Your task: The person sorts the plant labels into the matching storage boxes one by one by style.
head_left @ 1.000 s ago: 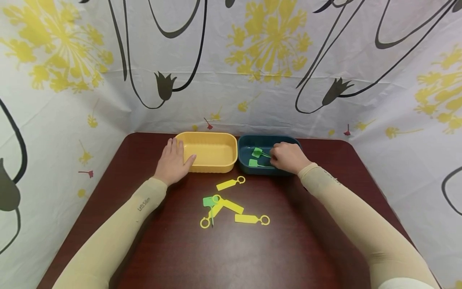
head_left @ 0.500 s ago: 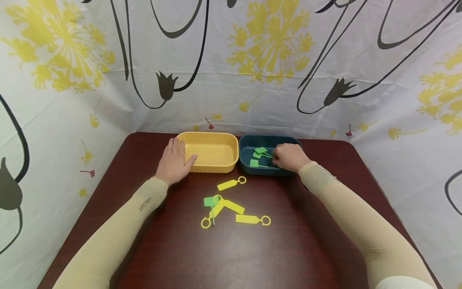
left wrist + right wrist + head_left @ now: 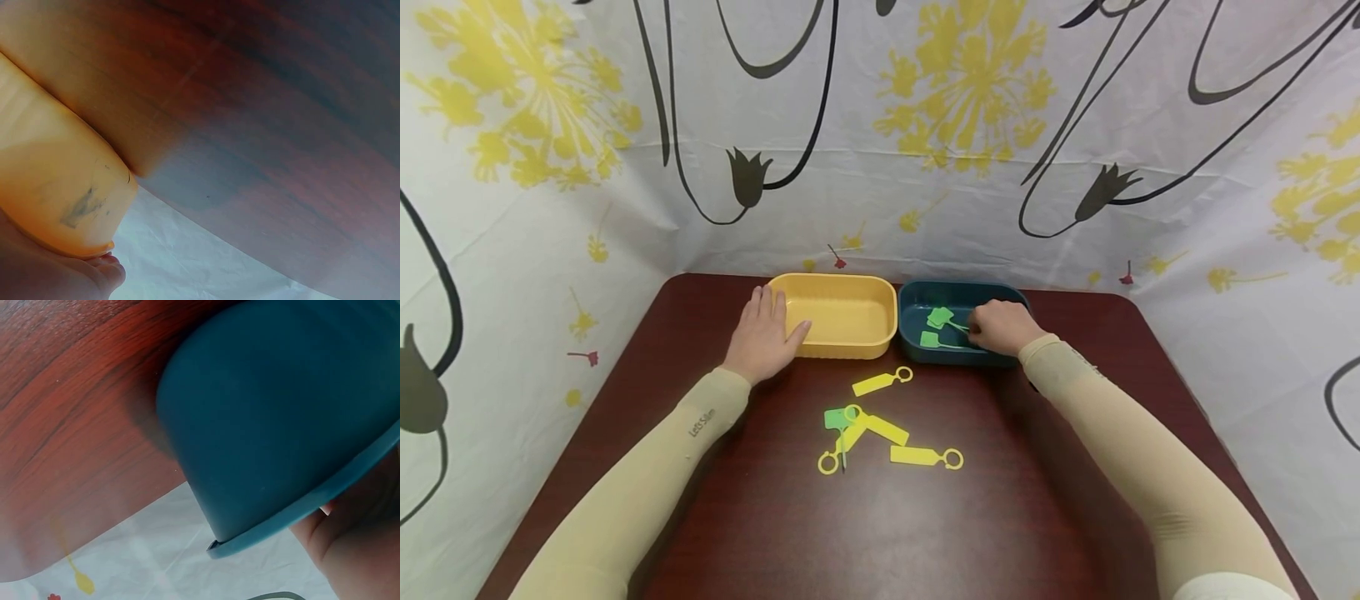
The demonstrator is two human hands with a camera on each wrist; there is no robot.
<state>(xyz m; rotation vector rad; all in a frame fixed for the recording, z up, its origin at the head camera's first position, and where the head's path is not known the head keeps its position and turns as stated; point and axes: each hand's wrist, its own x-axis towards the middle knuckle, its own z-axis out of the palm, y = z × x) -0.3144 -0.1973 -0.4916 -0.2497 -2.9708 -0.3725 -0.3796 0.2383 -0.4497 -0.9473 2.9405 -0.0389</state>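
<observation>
- Green tags (image 3: 940, 317) in the blue bin (image 3: 943, 357) have shifted slightly since half a second ago: the upper overlapping heads now sit more nearly in line. Both hands keep nearly the same places.
- Right hand (image 3: 1000, 326): over the blue bin, fingers curled downward. Green stems run to the fingertips; whether they pinch one, I cannot tell. The right wrist view shows part of this hand behind the rim, its fingertips hidden by the wall.
- Left hand (image 3: 765, 333): fingers straight and close together, thumb spread away from them. It rests on the left end of the yellow bin (image 3: 842, 317), thumb over the near rim. It grips no tag.
- Bins: two, side by side at the back of the tabletop (image 3: 880, 533), yellow on the left, blue on the right.
- Green tags: what look like three in the blue bin, two overlapping and one nearer the front wall. One more lies on the tabletop.
- Yellow tags (image 3: 913, 455): four, all on the tabletop in front of the bins. Two cross near the lone green tag, one ring overlapping its head; one lies nearer the bins, another to the right.
</observation>
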